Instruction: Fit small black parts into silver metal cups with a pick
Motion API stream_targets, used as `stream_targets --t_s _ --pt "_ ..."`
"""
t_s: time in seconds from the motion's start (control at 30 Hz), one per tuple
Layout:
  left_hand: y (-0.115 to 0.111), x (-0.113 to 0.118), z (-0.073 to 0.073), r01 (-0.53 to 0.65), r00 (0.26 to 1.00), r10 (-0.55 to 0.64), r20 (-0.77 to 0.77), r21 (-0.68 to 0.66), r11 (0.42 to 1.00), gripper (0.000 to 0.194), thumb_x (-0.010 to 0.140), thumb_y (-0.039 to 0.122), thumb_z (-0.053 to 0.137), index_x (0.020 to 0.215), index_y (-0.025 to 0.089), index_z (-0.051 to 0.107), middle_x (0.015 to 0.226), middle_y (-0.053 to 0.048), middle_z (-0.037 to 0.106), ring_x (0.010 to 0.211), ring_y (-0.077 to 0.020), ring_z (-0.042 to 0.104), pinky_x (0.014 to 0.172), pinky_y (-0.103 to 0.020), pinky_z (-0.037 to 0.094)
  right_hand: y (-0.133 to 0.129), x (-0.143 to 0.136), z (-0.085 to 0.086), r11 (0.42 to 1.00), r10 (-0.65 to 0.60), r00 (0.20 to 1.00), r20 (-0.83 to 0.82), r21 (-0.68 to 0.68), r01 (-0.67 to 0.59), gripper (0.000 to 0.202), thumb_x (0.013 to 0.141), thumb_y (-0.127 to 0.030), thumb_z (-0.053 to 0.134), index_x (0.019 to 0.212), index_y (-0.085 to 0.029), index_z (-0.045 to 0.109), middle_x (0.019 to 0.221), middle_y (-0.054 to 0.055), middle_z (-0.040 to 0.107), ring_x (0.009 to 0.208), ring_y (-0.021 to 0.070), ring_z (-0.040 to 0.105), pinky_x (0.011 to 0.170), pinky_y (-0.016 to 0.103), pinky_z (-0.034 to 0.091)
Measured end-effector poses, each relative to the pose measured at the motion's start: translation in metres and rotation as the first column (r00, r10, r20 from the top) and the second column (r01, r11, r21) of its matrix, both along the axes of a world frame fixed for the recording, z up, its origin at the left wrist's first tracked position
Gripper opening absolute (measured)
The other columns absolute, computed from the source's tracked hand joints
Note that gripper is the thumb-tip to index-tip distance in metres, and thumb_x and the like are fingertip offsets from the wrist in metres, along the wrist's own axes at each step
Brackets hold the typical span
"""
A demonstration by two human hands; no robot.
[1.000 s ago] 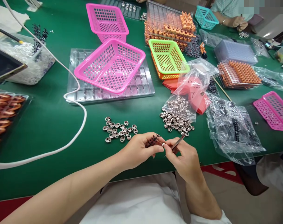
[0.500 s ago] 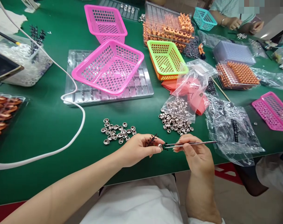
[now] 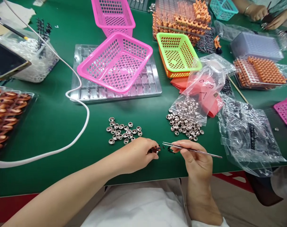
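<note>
My left hand is closed on a small black branched part near the table's front edge. Facing it, my right hand pinches metal tweezers, whose tips point left and hold nothing visible. Another small black piece shows at my right fingertips, below the tweezers. Small silver cups lie loosely spread behind my left hand. A denser heap of silver cups spills from a clear bag behind my right hand.
A pink basket rests on a metal tray. Beside it stands a green basket. A white cable curves across the left. Plastic bags lie at right. Another person's hand is at the far right.
The view has shifted right. My hands have moved apart slightly, and the tweezers have tilted, their tips now away from the black part in my left hand.
</note>
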State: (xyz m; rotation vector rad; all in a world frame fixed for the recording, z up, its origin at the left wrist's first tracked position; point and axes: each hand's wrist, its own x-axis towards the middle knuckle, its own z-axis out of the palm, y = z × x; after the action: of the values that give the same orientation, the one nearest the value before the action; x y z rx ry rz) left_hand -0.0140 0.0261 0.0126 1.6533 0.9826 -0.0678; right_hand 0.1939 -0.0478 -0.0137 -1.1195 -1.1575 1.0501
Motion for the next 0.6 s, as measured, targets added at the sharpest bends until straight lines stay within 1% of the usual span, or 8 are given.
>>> stream_targets --t_s 0.13,0.3,0.4,0.6 --pt "-0.0004 -0.0012 0.0022 0.032 0.999 -0.032 -0.012 -0.012 0.999 0.017 0.092 0.024 0.055 0.089 0.019 0.072 0.092 -0.003 0.075 0.081 -0.0193 0.069 0.067 -0.025 0.046 -0.0003 -0.0025 0.0005 0.998 -0.021 0.997 0.075 -0.059 0.025 0.017 0.091 -0.015 0.067 0.105 -0.025 0.072 0.096 0.001 0.077 0.081 0.0154 0.075 0.072 0.027 0.064" --pt "-0.0038 -0.0008 0.0032 0.054 0.998 -0.052 -0.039 0.063 0.997 0.022 0.092 0.017 0.052 0.1 0.018 0.073 0.097 -0.005 0.075 0.086 -0.021 0.071 0.071 -0.027 0.049 0.0013 -0.0034 0.0056 0.989 -0.054 0.989 0.137 -0.126 0.072 0.011 0.091 -0.019 0.068 0.099 -0.024 0.073 0.089 0.001 0.077 0.073 0.0147 0.074 0.067 0.025 0.063" --pt "-0.0051 0.0001 0.0052 0.066 0.997 -0.062 -0.054 0.08 0.995 0.024 0.092 0.014 0.052 0.103 0.017 0.073 0.098 -0.005 0.075 0.087 -0.0213 0.072 0.073 -0.028 0.051 0.0022 -0.0037 0.0067 0.987 -0.054 0.988 0.144 -0.14 0.075 0.008 0.091 -0.021 0.069 0.096 -0.024 0.073 0.087 0.001 0.077 0.071 0.0146 0.074 0.066 0.025 0.062" --pt "-0.0049 0.0007 0.0061 0.066 0.997 -0.063 -0.034 0.088 0.994 0.025 0.091 0.01 0.052 0.102 0.016 0.074 0.099 -0.004 0.075 0.087 -0.0202 0.073 0.072 -0.027 0.052 0.0002 -0.004 0.0048 0.985 -0.068 0.987 0.147 -0.144 0.089 0.006 0.091 -0.022 0.069 0.095 -0.023 0.073 0.085 0.0 0.077 0.069 0.0141 0.073 0.065 0.024 0.062"
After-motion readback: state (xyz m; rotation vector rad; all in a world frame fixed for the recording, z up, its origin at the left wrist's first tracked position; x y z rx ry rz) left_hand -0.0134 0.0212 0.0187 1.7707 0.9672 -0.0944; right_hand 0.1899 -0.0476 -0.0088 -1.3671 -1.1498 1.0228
